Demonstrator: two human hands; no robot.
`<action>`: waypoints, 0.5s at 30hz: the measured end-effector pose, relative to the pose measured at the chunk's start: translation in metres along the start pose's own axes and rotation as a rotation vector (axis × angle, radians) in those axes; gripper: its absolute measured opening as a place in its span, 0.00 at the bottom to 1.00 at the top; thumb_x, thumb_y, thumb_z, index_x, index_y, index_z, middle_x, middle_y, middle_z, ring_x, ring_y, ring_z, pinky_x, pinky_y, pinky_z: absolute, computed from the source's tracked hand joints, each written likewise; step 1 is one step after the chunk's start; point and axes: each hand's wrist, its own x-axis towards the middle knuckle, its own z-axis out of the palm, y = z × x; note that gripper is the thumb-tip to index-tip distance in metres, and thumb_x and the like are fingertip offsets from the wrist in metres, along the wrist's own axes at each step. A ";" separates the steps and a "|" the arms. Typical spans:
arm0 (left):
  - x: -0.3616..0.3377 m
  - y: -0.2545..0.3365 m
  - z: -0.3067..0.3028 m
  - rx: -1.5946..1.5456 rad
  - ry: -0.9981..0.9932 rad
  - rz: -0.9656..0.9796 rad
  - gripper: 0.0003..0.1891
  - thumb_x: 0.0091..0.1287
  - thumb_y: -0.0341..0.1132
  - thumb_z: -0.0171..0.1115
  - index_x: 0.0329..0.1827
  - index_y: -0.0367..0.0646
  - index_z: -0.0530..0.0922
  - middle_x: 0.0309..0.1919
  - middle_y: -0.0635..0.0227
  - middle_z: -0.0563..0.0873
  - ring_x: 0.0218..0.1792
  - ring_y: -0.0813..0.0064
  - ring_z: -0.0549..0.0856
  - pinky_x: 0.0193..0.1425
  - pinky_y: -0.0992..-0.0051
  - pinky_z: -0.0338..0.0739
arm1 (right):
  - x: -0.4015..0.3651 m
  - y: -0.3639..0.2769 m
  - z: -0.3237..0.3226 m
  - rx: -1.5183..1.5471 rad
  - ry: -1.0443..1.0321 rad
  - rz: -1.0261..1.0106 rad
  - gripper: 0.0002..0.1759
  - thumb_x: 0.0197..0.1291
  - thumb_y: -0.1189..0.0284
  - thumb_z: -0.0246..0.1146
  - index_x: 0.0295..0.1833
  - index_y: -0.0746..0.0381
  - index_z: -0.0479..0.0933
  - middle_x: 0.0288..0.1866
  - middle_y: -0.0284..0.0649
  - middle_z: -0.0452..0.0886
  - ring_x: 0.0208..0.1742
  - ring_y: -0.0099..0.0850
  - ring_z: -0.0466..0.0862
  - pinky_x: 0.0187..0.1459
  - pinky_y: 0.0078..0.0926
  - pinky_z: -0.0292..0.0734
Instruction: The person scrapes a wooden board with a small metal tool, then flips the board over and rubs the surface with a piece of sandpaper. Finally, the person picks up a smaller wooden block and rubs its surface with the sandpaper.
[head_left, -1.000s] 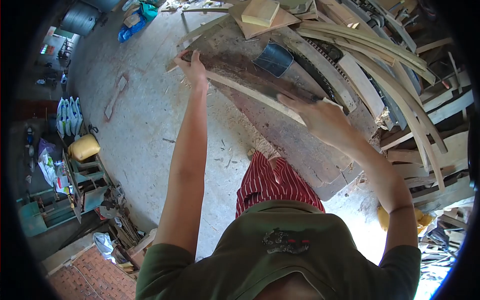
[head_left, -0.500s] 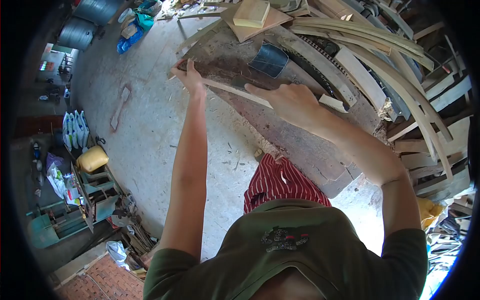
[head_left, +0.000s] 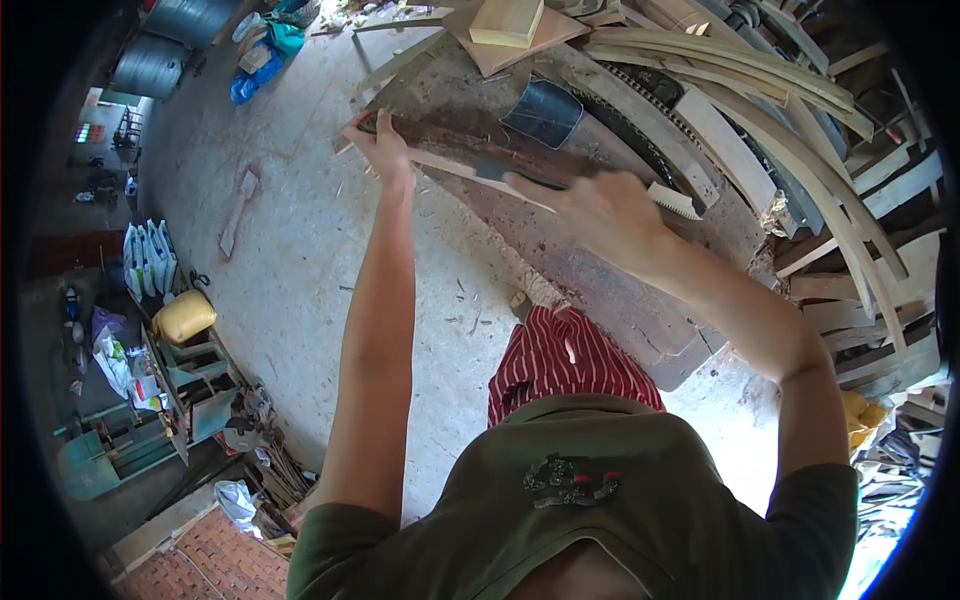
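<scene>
A long, narrow wooden strip (head_left: pixel 443 163) lies along the near edge of the worn workbench (head_left: pixel 640 310). My left hand (head_left: pixel 383 150) grips its far left end, thumb raised over the wood. Farther right, my right hand (head_left: pixel 610 215) is closed round a dark, flat tool (head_left: pixel 515 176) that rests on the strip; the hand is slightly blurred and the tool's exact kind cannot be told. A curved dark sheet (head_left: pixel 542 113) lies beyond my hands. Beside my right hand is a light piece with a toothed edge (head_left: pixel 675 201).
A wooden block (head_left: pixel 507 22) sits on a flat board at the bench's far end. Long curved wood strips (head_left: pixel 740 65) are piled at the right. On the left stand a yellow container (head_left: pixel 185 317) and white bags (head_left: pixel 150 260); blue barrels (head_left: pixel 150 67) are at the upper left.
My right hand has shifted right and slightly nearer me, and more of the dark tool shows over the strip. My left hand remains at the strip's end.
</scene>
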 end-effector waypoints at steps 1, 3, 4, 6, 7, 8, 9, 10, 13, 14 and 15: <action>0.001 -0.002 0.002 -0.007 0.004 -0.004 0.13 0.73 0.26 0.56 0.57 0.43 0.65 0.52 0.58 0.73 0.51 0.68 0.74 0.60 0.69 0.70 | -0.010 0.005 -0.008 -0.028 -0.071 0.012 0.44 0.59 0.80 0.59 0.80 0.38 0.62 0.13 0.37 0.75 0.12 0.24 0.76 0.13 0.26 0.70; 0.004 -0.009 -0.001 0.076 0.024 0.023 0.14 0.73 0.26 0.56 0.57 0.42 0.65 0.52 0.58 0.73 0.51 0.67 0.75 0.59 0.69 0.70 | -0.016 0.007 -0.015 -0.016 -0.130 0.026 0.44 0.60 0.80 0.59 0.81 0.38 0.61 0.14 0.37 0.76 0.13 0.24 0.76 0.13 0.27 0.72; 0.004 -0.013 -0.007 0.081 0.026 0.014 0.14 0.73 0.26 0.56 0.57 0.42 0.65 0.52 0.58 0.73 0.51 0.67 0.75 0.59 0.69 0.70 | -0.019 0.005 -0.015 0.007 -0.188 0.060 0.43 0.61 0.80 0.58 0.81 0.39 0.60 0.14 0.37 0.76 0.13 0.25 0.76 0.14 0.27 0.73; 0.006 -0.014 0.000 0.020 0.023 0.036 0.14 0.74 0.26 0.56 0.57 0.42 0.65 0.53 0.57 0.73 0.52 0.66 0.75 0.59 0.69 0.70 | 0.016 -0.010 -0.001 0.043 -0.144 0.069 0.42 0.63 0.80 0.57 0.81 0.39 0.61 0.14 0.36 0.77 0.12 0.25 0.75 0.14 0.27 0.74; 0.002 -0.007 0.000 0.024 0.024 0.006 0.13 0.74 0.26 0.56 0.57 0.42 0.65 0.54 0.57 0.73 0.53 0.65 0.75 0.60 0.68 0.70 | 0.031 -0.014 0.002 0.086 -0.090 0.058 0.41 0.64 0.80 0.56 0.80 0.39 0.62 0.15 0.36 0.77 0.12 0.25 0.74 0.15 0.26 0.75; 0.001 0.000 0.003 0.020 0.019 0.017 0.13 0.74 0.26 0.56 0.57 0.42 0.65 0.54 0.57 0.73 0.53 0.65 0.75 0.60 0.68 0.70 | 0.032 -0.011 -0.001 0.082 -0.079 0.062 0.41 0.64 0.80 0.56 0.80 0.39 0.62 0.15 0.36 0.77 0.12 0.25 0.74 0.15 0.26 0.75; 0.001 0.000 0.001 0.027 0.010 0.025 0.13 0.74 0.26 0.56 0.57 0.42 0.65 0.53 0.57 0.73 0.52 0.65 0.75 0.60 0.69 0.70 | 0.032 -0.010 -0.006 0.136 -0.165 0.084 0.39 0.65 0.79 0.56 0.80 0.40 0.62 0.17 0.38 0.79 0.15 0.28 0.78 0.17 0.30 0.77; 0.000 -0.002 -0.001 0.035 0.002 0.027 0.13 0.74 0.26 0.56 0.57 0.43 0.65 0.53 0.58 0.72 0.52 0.66 0.75 0.60 0.69 0.70 | 0.031 -0.009 -0.010 0.190 -0.258 0.105 0.38 0.65 0.78 0.56 0.80 0.41 0.63 0.20 0.40 0.81 0.17 0.30 0.82 0.20 0.33 0.80; 0.006 -0.013 -0.003 0.122 0.024 0.064 0.14 0.75 0.30 0.58 0.58 0.41 0.66 0.54 0.59 0.73 0.52 0.68 0.75 0.59 0.66 0.71 | -0.001 0.009 -0.024 0.261 -0.394 0.187 0.38 0.66 0.79 0.54 0.79 0.40 0.63 0.21 0.41 0.82 0.19 0.33 0.83 0.21 0.36 0.81; 0.008 -0.016 -0.005 0.121 0.030 0.056 0.14 0.75 0.30 0.58 0.58 0.41 0.66 0.54 0.59 0.73 0.52 0.68 0.75 0.59 0.66 0.71 | 0.002 0.010 -0.022 0.258 -0.402 0.182 0.38 0.66 0.79 0.54 0.79 0.40 0.63 0.21 0.41 0.82 0.19 0.33 0.83 0.21 0.36 0.81; 0.008 -0.018 -0.005 0.097 0.030 0.068 0.14 0.75 0.30 0.58 0.58 0.41 0.66 0.54 0.58 0.73 0.52 0.68 0.75 0.59 0.66 0.72 | -0.001 0.010 -0.018 0.281 -0.356 0.175 0.37 0.67 0.79 0.54 0.79 0.40 0.64 0.19 0.40 0.79 0.15 0.29 0.77 0.17 0.33 0.75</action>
